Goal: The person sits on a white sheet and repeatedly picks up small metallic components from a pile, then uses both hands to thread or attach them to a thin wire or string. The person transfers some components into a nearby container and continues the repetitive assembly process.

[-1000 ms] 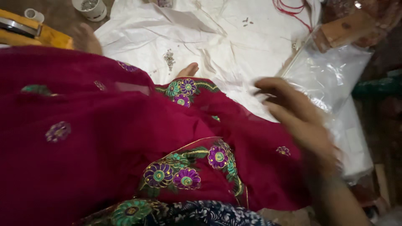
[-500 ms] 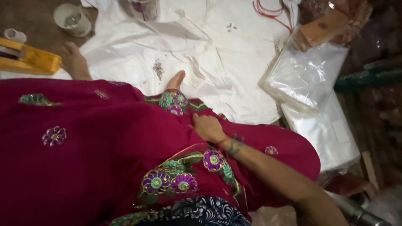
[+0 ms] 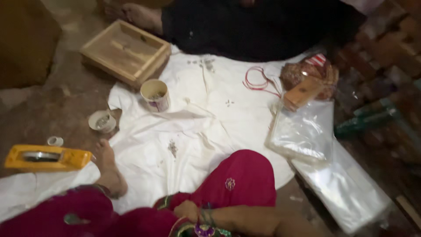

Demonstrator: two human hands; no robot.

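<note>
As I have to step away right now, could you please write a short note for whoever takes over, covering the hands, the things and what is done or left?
Right hand: rests on the red embroidered fabric over the lap; grip unclear.
Left hand: out of view.
Things: white cloth spread on the floor, small clusters of tiny pieces on it; cup, small bowl, wooden tray and yellow tool to the left; clear bags to the right.
Done: cloth spread, pieces laid out.
Left: pieces lie loose, none in hand.

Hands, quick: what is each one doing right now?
Right hand: curled on the magenta embroidered cloth; a grip cannot be told.
Left hand: not in view.
</note>
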